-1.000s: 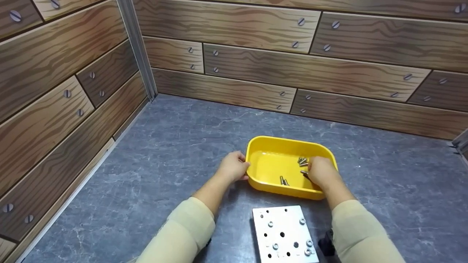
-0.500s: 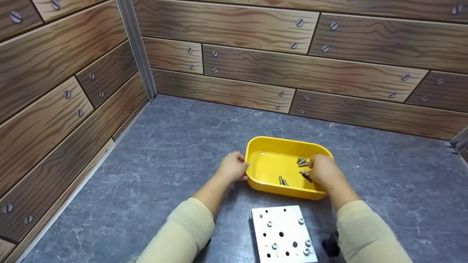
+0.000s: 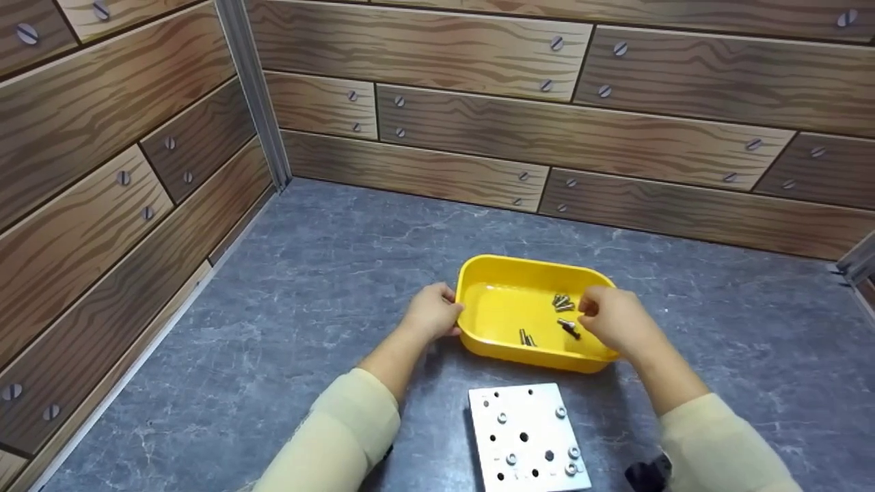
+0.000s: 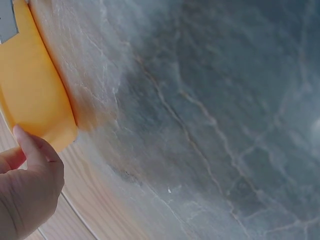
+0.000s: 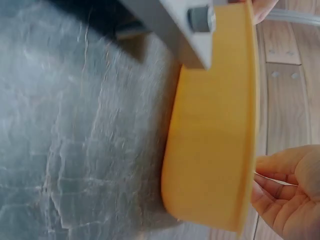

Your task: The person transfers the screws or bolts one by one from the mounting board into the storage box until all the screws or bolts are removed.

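Note:
A yellow plastic tray (image 3: pixel 519 273) sits on the grey table in the head view. My left hand (image 3: pixel 432 313) grips its left end, with the thumb (image 4: pixel 31 145) against the wall in the left wrist view. Over the tray's right end is my right hand (image 3: pixel 615 318), fingers curled; its fingertips are partly hidden, so what they hold cannot be made out. Inside lie several silver screws (image 3: pixel 562 303), a black screw (image 3: pixel 571 332) beside a silver one, and two silver screws (image 3: pixel 526 338) near the front wall. The right wrist view shows the right hand (image 5: pixel 292 192) just past the rim.
In front of the tray lies a metal plate (image 3: pixel 509 437) with holes and several socket-head screws seated in it. A dark object (image 3: pixel 648 473) shows beside the right sleeve. Wood-patterned walls (image 3: pixel 410 171) stand at the back and left.
My right hand has drawn up and to the right from among the screws, uncovering the black screw. The left hand keeps its grip on the tray.

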### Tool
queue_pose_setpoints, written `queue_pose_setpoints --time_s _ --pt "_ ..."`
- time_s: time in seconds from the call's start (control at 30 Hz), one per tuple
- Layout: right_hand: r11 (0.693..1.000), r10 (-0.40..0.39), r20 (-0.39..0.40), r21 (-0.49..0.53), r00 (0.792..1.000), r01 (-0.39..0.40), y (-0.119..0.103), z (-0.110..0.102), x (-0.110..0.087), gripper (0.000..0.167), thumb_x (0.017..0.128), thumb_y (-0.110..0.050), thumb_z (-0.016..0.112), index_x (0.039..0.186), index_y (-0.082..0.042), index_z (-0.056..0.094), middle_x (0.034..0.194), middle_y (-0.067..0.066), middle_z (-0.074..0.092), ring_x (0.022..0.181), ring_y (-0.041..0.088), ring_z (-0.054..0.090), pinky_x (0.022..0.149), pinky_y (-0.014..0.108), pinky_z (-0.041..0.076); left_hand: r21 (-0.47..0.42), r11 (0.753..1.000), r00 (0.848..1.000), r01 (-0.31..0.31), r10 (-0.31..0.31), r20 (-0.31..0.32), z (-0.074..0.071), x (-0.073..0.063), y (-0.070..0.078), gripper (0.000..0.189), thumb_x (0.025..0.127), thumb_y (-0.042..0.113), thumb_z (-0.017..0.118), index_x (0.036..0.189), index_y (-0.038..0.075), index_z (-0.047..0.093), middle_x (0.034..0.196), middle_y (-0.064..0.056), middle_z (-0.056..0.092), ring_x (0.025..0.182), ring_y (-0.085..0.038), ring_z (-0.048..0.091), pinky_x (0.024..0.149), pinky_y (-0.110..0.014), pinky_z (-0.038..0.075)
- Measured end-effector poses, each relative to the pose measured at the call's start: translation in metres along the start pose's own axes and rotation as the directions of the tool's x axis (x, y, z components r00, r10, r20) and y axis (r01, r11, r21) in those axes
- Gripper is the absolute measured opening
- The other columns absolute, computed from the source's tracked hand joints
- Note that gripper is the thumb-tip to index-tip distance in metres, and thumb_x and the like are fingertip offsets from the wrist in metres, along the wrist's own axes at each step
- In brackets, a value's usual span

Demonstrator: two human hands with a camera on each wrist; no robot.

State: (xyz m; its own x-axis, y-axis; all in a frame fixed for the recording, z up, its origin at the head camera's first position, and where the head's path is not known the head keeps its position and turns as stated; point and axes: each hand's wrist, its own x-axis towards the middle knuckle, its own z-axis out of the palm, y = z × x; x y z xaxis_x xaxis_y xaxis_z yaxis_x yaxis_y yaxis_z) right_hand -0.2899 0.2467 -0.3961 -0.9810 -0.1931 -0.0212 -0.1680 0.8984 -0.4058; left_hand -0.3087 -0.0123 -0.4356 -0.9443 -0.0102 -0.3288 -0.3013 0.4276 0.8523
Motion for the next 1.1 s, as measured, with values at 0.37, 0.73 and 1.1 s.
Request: queue_pose_setpoints --time_s 0.37,0.73,1.1 --pt "0.996 -0.022 0.056 0.09 0.998 0.017 -0.014 -0.002 -0.038 0.009 0.082 -0.008 0.066 0.088 -0.004 0.061 0.081 0.004 0.061 0.076 0.018 0.055 0.067 0.033 0.053 0.02 1.0 1.0 0.007 -0.006 -0.011 -0.002 -0.003 0.004 0.009 0.089 0.01 0.057 0.096 0.004 0.056 0.088 -0.009 0.056 0.065 -0.014 0.059 0.052 -0.019 0.053" --pt "0.983 -0.153 0.133 0.121 0.979 0.137 -0.031 0.002 -0.067 0.012 0.076 -0.007 0.07 0.084 -0.01 0.061 0.075 -0.004 0.059 0.071 0.011 0.054 0.065 0.025 0.051 0.012 1.0 1.0 -0.028 0.028 -0.009 -0.001 -0.003 0.002 0.01 0.088 0.007 0.058 0.096 0.002 0.056 0.086 -0.009 0.055 0.06 -0.013 0.057 0.053 -0.02 0.054" --pt "0.906 -0.423 0.265 0.163 0.867 0.392 -0.045 0.014 -0.084 0.015 0.07 -0.004 0.069 0.077 -0.013 0.06 0.071 -0.009 0.056 0.064 0.003 0.051 0.056 0.02 0.049 0.018 0.999 1.0 -0.028 0.028 -0.013 -0.001 -0.003 0.001 0.01 0.088 0.008 0.057 0.097 0.002 0.056 0.086 -0.009 0.055 0.06 -0.013 0.057 0.054 -0.021 0.055"
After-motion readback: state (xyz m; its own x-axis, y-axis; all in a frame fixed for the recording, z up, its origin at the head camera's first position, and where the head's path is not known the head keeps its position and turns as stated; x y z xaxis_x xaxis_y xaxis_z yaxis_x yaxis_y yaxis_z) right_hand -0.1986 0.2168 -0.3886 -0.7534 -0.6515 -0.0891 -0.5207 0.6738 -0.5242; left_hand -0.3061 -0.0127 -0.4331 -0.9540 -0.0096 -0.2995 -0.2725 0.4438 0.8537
